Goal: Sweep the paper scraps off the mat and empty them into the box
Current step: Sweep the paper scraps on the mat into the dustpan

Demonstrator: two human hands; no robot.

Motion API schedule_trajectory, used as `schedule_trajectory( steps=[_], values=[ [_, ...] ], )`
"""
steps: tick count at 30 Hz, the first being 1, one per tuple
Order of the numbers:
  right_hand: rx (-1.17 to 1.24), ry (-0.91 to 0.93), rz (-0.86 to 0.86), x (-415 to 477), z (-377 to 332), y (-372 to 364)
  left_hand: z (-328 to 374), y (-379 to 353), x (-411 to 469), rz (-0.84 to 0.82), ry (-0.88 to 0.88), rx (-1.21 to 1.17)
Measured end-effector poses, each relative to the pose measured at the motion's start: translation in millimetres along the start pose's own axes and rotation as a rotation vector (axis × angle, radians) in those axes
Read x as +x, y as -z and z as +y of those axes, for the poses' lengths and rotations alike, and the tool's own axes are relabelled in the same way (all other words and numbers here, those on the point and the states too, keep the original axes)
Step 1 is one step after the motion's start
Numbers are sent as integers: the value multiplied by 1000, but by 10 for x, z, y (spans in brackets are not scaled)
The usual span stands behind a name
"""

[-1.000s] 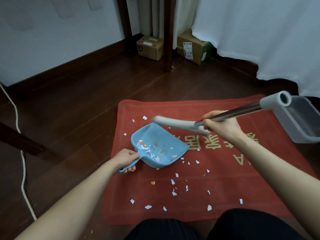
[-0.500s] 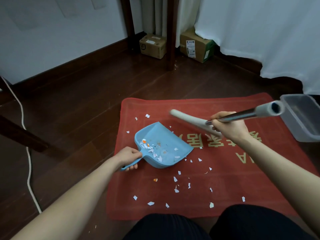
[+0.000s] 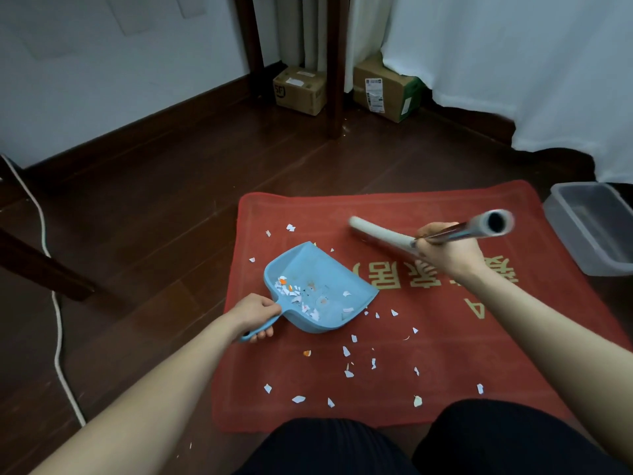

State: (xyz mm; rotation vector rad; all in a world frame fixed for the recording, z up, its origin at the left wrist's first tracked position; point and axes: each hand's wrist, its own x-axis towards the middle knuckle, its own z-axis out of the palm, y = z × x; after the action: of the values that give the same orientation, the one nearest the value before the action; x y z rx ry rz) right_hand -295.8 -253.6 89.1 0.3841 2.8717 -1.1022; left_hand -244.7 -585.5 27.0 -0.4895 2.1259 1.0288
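1. Left hand (image 3: pixel 255 313): grips the handle of a blue dustpan (image 3: pixel 318 286) holding white and orange bits.
2. Right hand (image 3: pixel 445 250): clenched round the blurred broom (image 3: pixel 380 234).
3. Paper scraps (image 3: pixel 346 351): small, mostly white, scattered on the red mat (image 3: pixel 479 337).
4. Box (image 3: pixel 596 228): grey plastic, at the mat's right edge.

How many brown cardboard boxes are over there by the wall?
2. The smaller box sits left of the wooden post. The bigger box sits right of it, partly under the white curtain. The curtain could hide more.
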Motion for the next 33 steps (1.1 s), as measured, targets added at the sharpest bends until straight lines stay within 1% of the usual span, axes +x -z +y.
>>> schedule_trajectory(
  steps=[1,2,4,5,6,8,9,11,13,15,16,18,19,20,21,22,23,25,27,28,29,31,32,33],
  values=[
    [-58,8,-34,8,26,-89,10,-8,2,-3,4,3],
    [-96,21,-104,-12,33,-181,20,-12,4,-6,8,9],
    [-105,122,-276,-79,-13,-306,41,0,15,-12,15,14],
    [-46,168,-335,-98,-69,-305,45,12,18,-16,19,5],
    [53,181,-359,-116,-157,-259,43,30,16,-17,19,-12],
    [259,134,-266,-77,-256,-149,5,59,-5,-7,13,-49],
    [302,108,-200,-31,-275,-95,-21,65,-17,1,9,-65],
    [195,90,-77,55,-258,-41,-60,67,-35,12,8,-81],
    [11,80,-21,97,-169,-108,-76,53,-38,15,16,-73],
    [-74,50,-63,65,-101,-264,-66,36,-32,6,31,-62],
    [-71,57,-125,26,-81,-342,-58,33,-29,3,37,-58],
    [-4,113,-306,-81,-113,-394,-46,44,-16,0,43,-49],
    [65,139,-366,-108,-165,-351,-45,59,-9,0,41,-52],
    [152,139,-364,-104,-215,-287,-53,79,-6,3,36,-60],
    [248,122,-318,-94,-261,-207,-64,91,-8,6,30,-65],
    [310,99,-248,-57,-283,-136,-74,95,-14,8,23,-67],
    [320,84,-180,-16,-302,-79,-78,92,-15,9,14,-64],
    [182,71,-78,36,-291,-71,-95,66,-19,14,1,-46],
    [16,73,-31,53,-214,-163,-103,32,-4,17,-3,-24],
    [-17,68,-51,35,-175,-222,-105,22,6,18,1,-16],
    [-41,69,-112,11,-139,-288,-106,19,13,19,8,-13],
    [-83,149,-313,-89,-132,-362,-99,22,11,19,19,-17],
    [-58,191,-375,-128,-154,-354,-93,28,5,18,18,-20],
    [27,195,-375,-147,-199,-311,-91,39,1,20,12,-25]
  ],
)
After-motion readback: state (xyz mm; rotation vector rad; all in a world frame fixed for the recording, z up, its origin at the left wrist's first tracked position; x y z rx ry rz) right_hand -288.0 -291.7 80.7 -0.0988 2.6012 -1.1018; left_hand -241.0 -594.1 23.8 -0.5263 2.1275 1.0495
